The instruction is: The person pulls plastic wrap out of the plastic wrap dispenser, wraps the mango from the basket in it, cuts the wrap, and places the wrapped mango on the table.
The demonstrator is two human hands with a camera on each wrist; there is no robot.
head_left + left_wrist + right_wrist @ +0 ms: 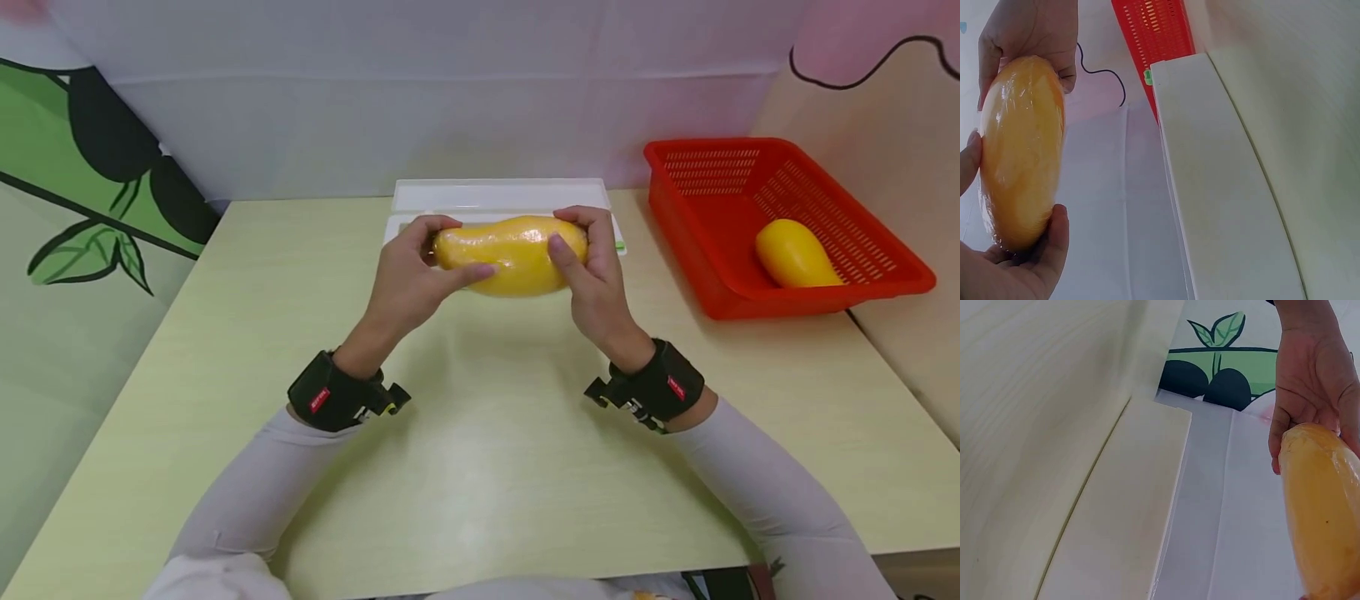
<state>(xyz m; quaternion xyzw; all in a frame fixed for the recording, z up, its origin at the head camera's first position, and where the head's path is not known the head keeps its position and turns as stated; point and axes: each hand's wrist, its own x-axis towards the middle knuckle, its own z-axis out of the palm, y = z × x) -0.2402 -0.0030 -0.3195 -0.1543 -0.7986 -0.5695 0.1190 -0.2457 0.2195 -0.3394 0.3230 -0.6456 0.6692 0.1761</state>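
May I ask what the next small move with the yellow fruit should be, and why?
Perhaps gently press the clear film smoother: it looks creased in the left wrist view, and the left hand and right hand hold the yellow fruit by opposite ends.

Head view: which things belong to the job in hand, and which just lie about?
Job:
- film-wrapped yellow oblong fruit
- left hand, right hand gripping it
- probably long white box

Apparently lying about:
- red perforated plastic basket
- rounded yellow fruit inside
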